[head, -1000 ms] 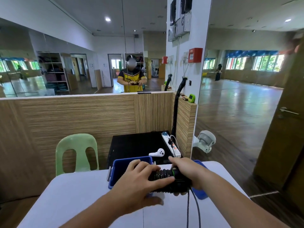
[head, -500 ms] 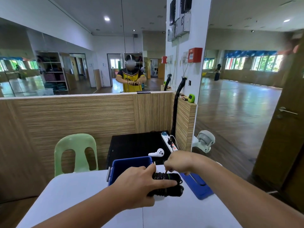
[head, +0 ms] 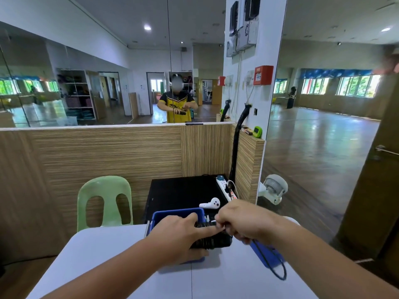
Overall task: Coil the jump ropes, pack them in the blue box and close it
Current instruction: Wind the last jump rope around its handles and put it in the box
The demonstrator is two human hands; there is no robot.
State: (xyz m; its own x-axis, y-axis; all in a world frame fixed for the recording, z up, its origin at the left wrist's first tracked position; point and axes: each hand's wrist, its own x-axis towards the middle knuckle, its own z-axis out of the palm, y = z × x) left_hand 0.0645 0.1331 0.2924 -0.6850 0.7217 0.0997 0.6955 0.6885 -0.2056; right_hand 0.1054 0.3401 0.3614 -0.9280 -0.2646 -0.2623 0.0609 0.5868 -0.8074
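Coiling step: the left hand (head: 179,234) closes its grip round the jump rope bundle (head: 212,241); the right hand (head: 244,221) pinches the loose cord (head: 272,266). Next probably calls for winding that slack on before the blue box (head: 177,213).

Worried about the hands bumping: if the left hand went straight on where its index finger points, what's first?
Probably the right hand, just beyond the left hand's index over the coiled jump rope; depth unclear.

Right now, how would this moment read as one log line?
step: coiling rope; left hand: grips rope bundle; right hand: pinches loose cord; blue box: open; lid: off, to its right
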